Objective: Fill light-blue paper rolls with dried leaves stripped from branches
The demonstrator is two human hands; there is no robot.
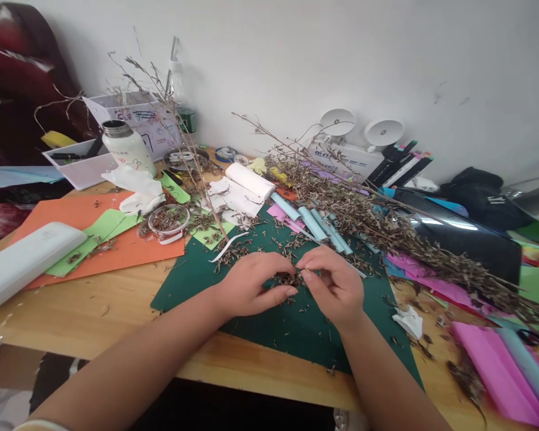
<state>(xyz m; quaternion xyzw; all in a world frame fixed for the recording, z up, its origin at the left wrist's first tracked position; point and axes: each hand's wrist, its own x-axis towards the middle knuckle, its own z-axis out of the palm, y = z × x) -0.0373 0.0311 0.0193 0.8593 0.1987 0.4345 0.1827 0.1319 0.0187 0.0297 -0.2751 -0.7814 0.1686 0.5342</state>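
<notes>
Near the middle of the dark green cutting mat [287,335], both hands meet over a small clump of dried sprigs [290,278]. The left hand [251,286] curls around it from the left, thumb pressed beneath. The right hand [335,281] pinches it with closed fingertips. A bundle of dried branches [386,227] lies just beyond, to the right, across pale blue paper rolls [314,222]. An orange sheet [85,209] lies far left on the wooden table [94,311].

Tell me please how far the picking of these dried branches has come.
Done: a small round dish holds picked bits, and more lie scattered on the green mat. In hand: the left hand and right hand pinch a dried sprig together. Left: the big branch pile looks mostly unpicked.
</notes>
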